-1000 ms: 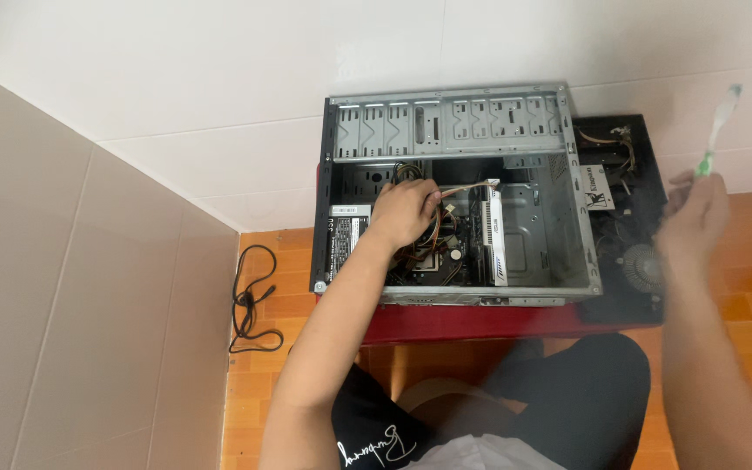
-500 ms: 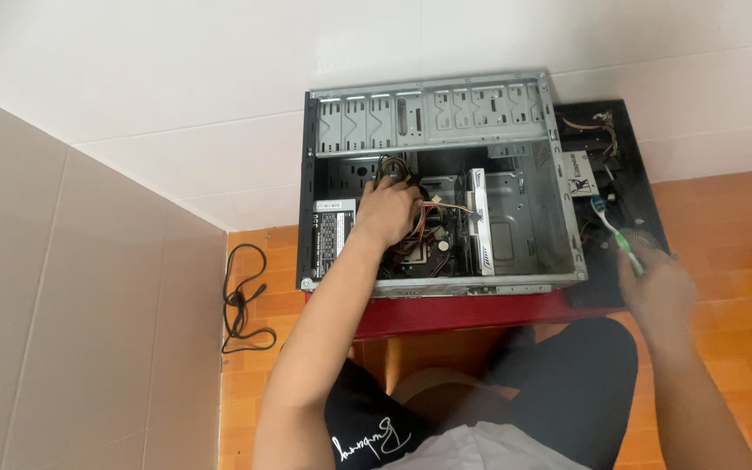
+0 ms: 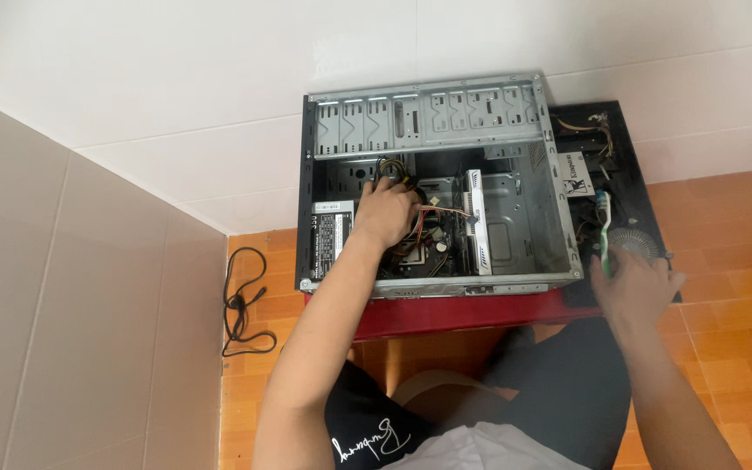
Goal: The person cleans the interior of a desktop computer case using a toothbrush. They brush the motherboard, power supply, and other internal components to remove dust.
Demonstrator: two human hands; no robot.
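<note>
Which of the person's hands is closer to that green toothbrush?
Right. The right hand touches the green toothbrush beside the open computer case; the left hand is inside the case, well away.

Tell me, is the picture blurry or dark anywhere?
Head view: mostly sharp and evenly lit; the inside of the open computer case is shadowy around the left hand; the right hand by the green toothbrush looks slightly soft; the wall lines bend.
</note>
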